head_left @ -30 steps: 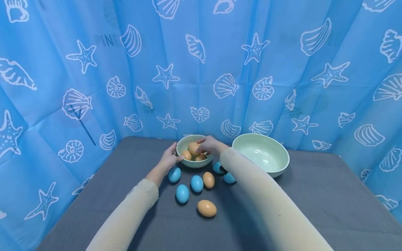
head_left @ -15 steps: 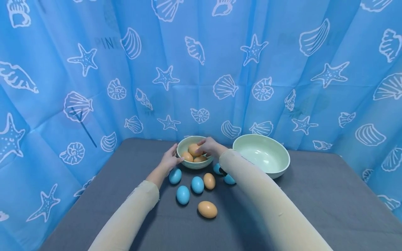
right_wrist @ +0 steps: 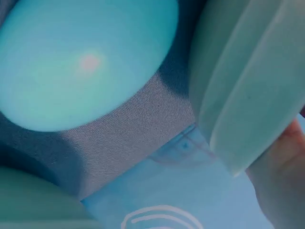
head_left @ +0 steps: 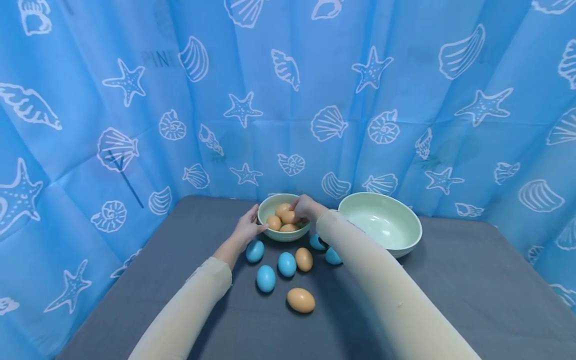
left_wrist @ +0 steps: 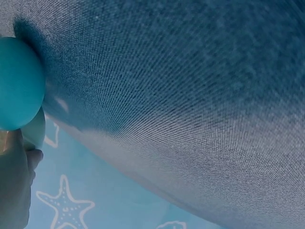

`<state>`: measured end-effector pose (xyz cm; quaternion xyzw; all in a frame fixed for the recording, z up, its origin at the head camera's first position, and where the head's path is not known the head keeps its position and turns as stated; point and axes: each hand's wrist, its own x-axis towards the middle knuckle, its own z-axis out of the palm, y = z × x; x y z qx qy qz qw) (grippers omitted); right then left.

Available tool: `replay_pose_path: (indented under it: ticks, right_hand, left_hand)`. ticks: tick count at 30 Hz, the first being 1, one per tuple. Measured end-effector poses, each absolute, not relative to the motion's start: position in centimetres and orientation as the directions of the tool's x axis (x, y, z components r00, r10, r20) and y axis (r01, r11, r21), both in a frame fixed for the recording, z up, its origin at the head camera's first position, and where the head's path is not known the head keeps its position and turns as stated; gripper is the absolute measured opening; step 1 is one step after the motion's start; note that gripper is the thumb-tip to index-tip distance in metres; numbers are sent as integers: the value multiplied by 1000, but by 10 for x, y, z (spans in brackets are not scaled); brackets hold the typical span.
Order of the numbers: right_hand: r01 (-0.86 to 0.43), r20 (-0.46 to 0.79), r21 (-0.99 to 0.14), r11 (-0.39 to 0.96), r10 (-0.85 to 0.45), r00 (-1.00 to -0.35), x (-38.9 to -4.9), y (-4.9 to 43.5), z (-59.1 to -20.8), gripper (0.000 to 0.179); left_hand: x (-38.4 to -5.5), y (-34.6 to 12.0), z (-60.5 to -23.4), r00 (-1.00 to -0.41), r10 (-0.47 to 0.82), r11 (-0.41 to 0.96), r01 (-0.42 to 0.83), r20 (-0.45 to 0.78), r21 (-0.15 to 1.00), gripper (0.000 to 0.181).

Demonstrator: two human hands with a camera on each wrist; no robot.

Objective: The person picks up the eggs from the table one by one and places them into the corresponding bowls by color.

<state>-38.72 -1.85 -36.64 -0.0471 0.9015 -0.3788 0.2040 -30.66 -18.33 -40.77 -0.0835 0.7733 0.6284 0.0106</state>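
Note:
Several brown eggs (head_left: 273,223) lie in a small pale green bowl (head_left: 282,237) at the back of the table. My left hand (head_left: 246,227) grips the bowl's left side, thumb at the near rim. Over the right rim reaches my right hand (head_left: 307,206), its fingers down among the brown eggs and close against one (head_left: 290,217). Those fingertips are mostly hidden, and I cannot tell whether they pinch an egg. A blue egg (left_wrist: 19,83) sits near the left wrist camera; another blue egg (right_wrist: 86,62) fills much of the right wrist view, beside the small bowl's ribbed wall (right_wrist: 252,81).
A larger pale green bowl (head_left: 382,222) stands to the right, behind my right forearm. On the grey table in front are two brown eggs (head_left: 301,300) and several blue eggs (head_left: 265,278). A blue shell-print curtain (head_left: 288,100) hangs behind the table.
My right fingers have drawn back from the egg they covered and dipped lower at the bowl's right side. The eggs inside have shifted, and one more shows. My left hand stays on the bowl.

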Motion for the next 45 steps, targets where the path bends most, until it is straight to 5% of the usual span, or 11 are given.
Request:
replay_pose_path:
  ticks: [10, 18, 35, 45]
  right_hand:
    - [71, -345, -645, 761, -207, -915, -394, -19, -368, 32]
    - [149, -339, -768, 623, -198, -920, -384, -10, -362, 36]
    - [33, -154, -953, 300, -389, -908, -333, 51, -362, 39]
    - [-57, -140, -937, 344, -522, -841, -293, 68, -384, 46]
  left_hand:
    - [-306, -180, -404, -984, -117, 192, -154, -133, 969, 77]
    - [-307, -181, -407, -982, -120, 183, -166, -146, 969, 77]
    - [-306, -182, -407, -984, -110, 203, -163, -143, 966, 77]
    - [-305, -181, -406, -984, -109, 194, -161, -142, 968, 77]
